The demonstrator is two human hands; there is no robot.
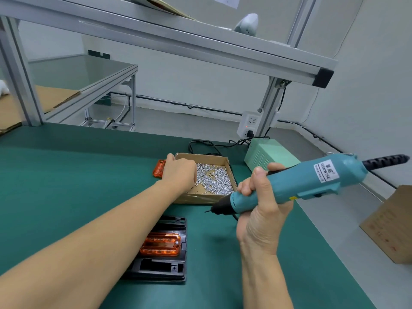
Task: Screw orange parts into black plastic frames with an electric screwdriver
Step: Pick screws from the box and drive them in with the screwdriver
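A black plastic frame [176, 267] lies on the green mat near me, with an orange part [161, 244] seated in its middle. My right hand [262, 210] grips a teal electric screwdriver [296, 181] above the mat, its tip pointing left, level with the frame's far end. My left hand [178, 171] reaches into a cardboard box [225, 160] of silver screws [215, 178]; its fingertips are curled down among the screws and hidden. A second orange part [158, 168] lies left of the box, beside my left hand.
A pale green power supply [265, 153] stands right of the box, with black cables behind it. A wall socket [249, 124] sits on the aluminium post. A cardboard carton [392, 224] stands off the table's right edge. An aluminium shelf rail runs overhead.
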